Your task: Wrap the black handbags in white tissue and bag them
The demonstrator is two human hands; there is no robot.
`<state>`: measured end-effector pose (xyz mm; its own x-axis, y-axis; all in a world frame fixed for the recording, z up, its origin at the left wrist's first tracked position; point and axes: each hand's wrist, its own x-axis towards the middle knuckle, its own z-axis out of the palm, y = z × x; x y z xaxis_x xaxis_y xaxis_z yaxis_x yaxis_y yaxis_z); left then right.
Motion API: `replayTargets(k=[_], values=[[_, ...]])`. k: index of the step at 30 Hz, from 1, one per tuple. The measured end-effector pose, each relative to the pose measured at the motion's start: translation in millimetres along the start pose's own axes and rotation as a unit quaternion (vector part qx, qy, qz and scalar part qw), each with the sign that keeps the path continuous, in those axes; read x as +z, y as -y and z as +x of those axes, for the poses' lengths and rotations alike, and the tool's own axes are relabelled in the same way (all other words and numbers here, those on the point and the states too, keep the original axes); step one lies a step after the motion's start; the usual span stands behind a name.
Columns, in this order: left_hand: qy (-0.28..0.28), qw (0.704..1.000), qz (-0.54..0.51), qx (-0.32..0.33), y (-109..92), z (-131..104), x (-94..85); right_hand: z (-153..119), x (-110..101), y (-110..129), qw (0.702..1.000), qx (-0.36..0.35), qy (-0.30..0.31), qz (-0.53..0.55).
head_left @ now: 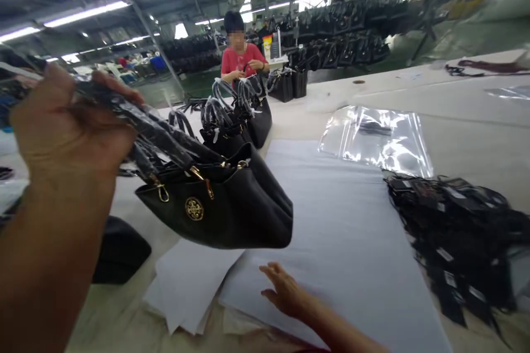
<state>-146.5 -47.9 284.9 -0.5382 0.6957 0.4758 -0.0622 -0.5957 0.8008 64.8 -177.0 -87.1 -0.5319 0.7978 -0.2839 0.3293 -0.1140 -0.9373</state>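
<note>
My left hand (74,113) is closed round the plastic-wrapped handles of a black handbag (244,209), which hangs tilted above the table. A round gold emblem and gold clasps show on the bag's side. Below the bag, my right hand (284,289) is held out with its fingers apart and nothing in them. Beneath that hand lies a stack of large white paper sheets (339,242). Smaller white sheets (194,281) are piled to its left.
More black handbags (259,121) stand on the table ahead; another dark bag (122,251) sits at left. Clear plastic bags (376,135) and a heap of black straps with tags (459,231) lie at right. Across the table, a person in red (244,58) handles a bag.
</note>
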Motion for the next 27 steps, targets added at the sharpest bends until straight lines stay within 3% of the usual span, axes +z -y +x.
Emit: replayTargets(k=[2, 4, 9, 12, 15, 19, 27], values=[[0.082, 0.995, -0.047, -0.040, 2.0, -35.6, 27.8, -5.3, -3.0, -3.1, 0.987, 0.041, 0.001, 0.157], [0.130, 0.984, -0.087, -0.083, 8.4, -74.0, 52.8, -14.9, -17.0, -10.3, 0.940, 0.062, -0.021, 0.335], [0.120, 0.947, -0.114, -0.274, 52.6, -149.3, 94.1, -32.7, -60.1, -40.2, 0.772, 0.065, -0.127, 0.620], [0.140, 0.922, -0.099, -0.347, 85.7, -172.9, 110.8, -33.1, -82.7, -59.0, 0.704, 0.076, -0.198, 0.678], [0.143, 0.909, -0.093, -0.379, 106.2, -186.0, 127.4, -28.7, -104.9, -72.6, 0.689, 0.115, -0.195, 0.688], [0.150, 0.906, -0.096, -0.384, 116.9, -196.2, 148.1, -17.6, -128.4, -80.1, 0.688, 0.136, -0.180, 0.689], [0.170, 0.911, -0.074, -0.368, 137.5, -202.4, 170.4, -6.3, -146.1, -81.6, 0.706, 0.136, -0.165, 0.675]])
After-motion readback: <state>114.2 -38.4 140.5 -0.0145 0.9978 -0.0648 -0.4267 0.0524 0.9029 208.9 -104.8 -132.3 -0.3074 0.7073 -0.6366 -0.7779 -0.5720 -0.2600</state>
